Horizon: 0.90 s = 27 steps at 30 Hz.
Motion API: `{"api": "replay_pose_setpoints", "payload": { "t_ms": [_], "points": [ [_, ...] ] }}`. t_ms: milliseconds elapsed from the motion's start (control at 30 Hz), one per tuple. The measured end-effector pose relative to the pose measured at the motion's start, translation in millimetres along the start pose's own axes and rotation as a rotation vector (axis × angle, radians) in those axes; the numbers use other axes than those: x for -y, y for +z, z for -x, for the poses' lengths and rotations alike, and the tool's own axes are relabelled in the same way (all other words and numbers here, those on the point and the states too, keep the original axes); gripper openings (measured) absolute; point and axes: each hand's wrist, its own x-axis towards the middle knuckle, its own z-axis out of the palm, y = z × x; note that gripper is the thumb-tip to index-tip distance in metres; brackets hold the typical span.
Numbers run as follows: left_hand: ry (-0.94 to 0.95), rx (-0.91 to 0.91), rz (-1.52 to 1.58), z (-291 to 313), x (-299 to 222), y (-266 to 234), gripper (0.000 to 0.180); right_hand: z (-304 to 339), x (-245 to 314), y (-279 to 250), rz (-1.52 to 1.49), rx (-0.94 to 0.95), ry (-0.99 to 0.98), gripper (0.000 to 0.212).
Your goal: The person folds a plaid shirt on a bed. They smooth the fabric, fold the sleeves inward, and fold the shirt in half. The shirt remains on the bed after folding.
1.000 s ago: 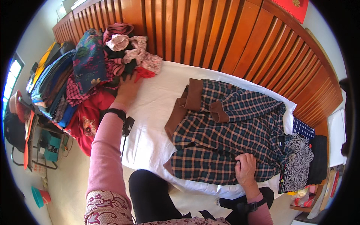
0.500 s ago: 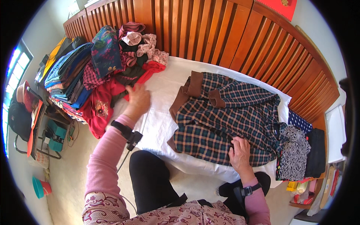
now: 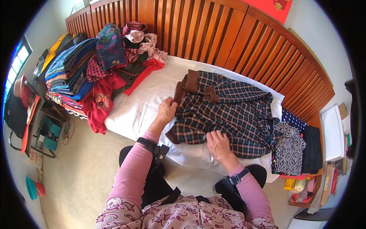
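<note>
Though the left hand (image 3: 165,111) and right hand (image 3: 219,146) curl against the shirt (image 3: 232,119), grip's unclear.

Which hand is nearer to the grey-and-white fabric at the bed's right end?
Right. The right hand is on the plaid shirt, to the left of the grey-and-white fabric; the left hand is farther left, at the shirt's brown trim.

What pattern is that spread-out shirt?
The shirt is dark plaid with tan lines, best seen in the head view.
</note>
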Motion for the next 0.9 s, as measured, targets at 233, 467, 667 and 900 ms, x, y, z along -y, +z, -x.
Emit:
{"api": "replay_pose_setpoints", "payload": {
  "t_ms": [233,467,667,900],
  "points": [
    [-0.222,-0.158,0.790,-17,1,-13,0.023,-23,-84,-16,-1.000,-0.288,0.573,0.031],
    [-0.423,-0.032,0.381,-14,-3,-44,0.051,-11,-45,-38,-0.175,0.011,0.238,0.056],
    [-0.180,0.065,-0.408,9,-12,-46,0.077,-24,7,-38,0.020,0.087,-0.213,0.053],
    [-0.244,0.299,-0.473,6,-15,-55,0.072,-54,-29,-56,-0.576,-0.186,0.203,0.008]
  ]
}}
